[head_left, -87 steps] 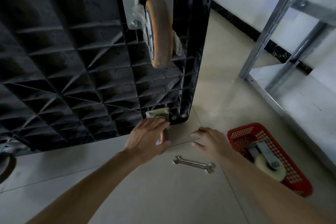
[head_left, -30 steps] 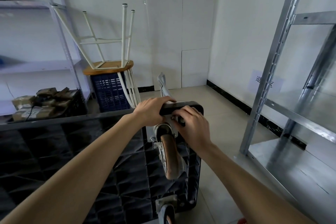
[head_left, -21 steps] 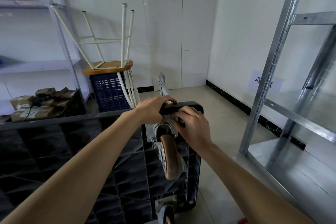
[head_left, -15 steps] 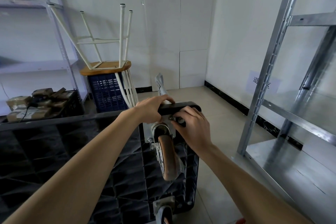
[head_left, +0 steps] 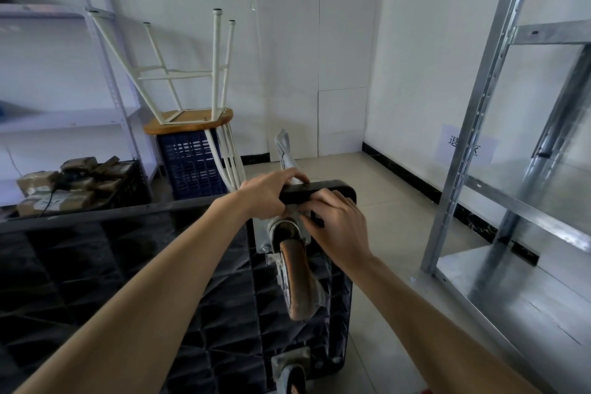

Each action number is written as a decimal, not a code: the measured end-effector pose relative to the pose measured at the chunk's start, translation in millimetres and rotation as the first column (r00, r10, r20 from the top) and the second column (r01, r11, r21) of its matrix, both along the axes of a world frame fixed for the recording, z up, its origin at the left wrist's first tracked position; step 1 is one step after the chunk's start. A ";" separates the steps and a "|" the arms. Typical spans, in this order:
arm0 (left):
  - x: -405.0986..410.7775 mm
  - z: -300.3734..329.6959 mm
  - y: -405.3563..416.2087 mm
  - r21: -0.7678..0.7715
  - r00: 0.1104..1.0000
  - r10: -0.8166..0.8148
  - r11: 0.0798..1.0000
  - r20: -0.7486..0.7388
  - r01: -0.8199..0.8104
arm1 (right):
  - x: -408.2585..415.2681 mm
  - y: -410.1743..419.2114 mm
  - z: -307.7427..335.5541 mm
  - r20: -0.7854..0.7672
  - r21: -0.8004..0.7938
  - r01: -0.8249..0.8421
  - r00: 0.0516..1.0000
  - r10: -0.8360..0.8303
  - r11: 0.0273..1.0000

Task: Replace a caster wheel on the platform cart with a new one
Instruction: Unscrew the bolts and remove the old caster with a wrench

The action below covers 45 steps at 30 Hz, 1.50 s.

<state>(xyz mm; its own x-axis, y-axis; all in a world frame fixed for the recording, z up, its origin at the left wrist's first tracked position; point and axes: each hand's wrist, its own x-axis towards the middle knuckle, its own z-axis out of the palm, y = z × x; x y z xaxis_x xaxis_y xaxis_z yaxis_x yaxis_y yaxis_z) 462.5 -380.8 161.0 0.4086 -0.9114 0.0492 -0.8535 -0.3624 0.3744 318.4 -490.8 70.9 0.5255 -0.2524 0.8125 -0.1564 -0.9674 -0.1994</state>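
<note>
Platform cart (head_left: 128,281) stands tipped on its side on the tiled floor (head_left: 393,211), ribbed black underside facing the camera. Left hand (head_left: 268,192) clamped over the cart's top corner edge, fingers curled across the rim. Right hand (head_left: 335,221) just beside it on the same corner, fingertips pinched together at the upper right of the caster's metal mounting plate (head_left: 260,235); can't tell what's between them, too small & hidden by the fingers. Worn brown caster wheel (head_left: 297,285) still bolted on w/ its fork, hanging below both hands, tread towards camera. Second caster (head_left: 292,368) at the cart's lower corner, partly cut off by the frame's bottom edge. Cart's handle end (head_left: 284,150) pokes up behind the left hand.

Bkgd: upturned stool (head_left: 188,80) w/ white legs sits on a blue crate (head_left: 192,163); black crate w/ parcels (head_left: 70,182) at left under a white shelf unit; galvanised steel rack (head_left: 499,144) at right along the wall
</note>
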 end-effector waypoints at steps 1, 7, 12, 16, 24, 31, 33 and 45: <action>-0.3 0.1 -0.1 -0.002 1.000 -0.002 1.000 -0.004 0.002 | 0.0 1.1 -0.2 -0.007 -0.004 0.004 1.000 -0.004 1.000; -1.6 0.6 0.8 0.000 1.000 0.005 1.000 0.017 -0.005 | 0.2 1.9 -0.5 0.022 0.014 -0.016 1.000 0.016 1.000; -1.3 -0.1 0.4 -0.001 1.000 0.002 1.000 0.012 -0.002 | -0.5 0.3 0.0 0.041 0.058 -0.010 0.999 0.008 0.998; -1.3 -0.5 0.9 -0.007 1.000 0.003 1.000 0.026 -0.003 | -0.2 2.2 0.6 0.030 0.051 -0.036 0.999 0.034 0.998; -1.2 -0.8 0.1 -0.008 1.000 0.007 1.000 0.029 -0.007 | -1.6 -1.0 -2.2 0.042 0.088 -0.069 0.997 0.066 0.994; -2.5 0.2 1.4 0.003 0.999 0.005 1.000 0.038 -0.005 | 0.1 -1.0 -2.1 0.035 0.072 -0.070 0.997 0.068 0.995; -2.8 0.2 1.6 0.000 0.999 0.008 1.000 0.035 -0.008 | 0.8 -2.1 -1.6 0.057 0.092 -0.050 0.997 0.044 0.995; -4.9 1.8 2.1 0.000 0.999 0.009 1.000 0.049 -0.009 | 0.7 -1.4 -6.2 0.038 0.040 -0.105 0.994 0.104 0.994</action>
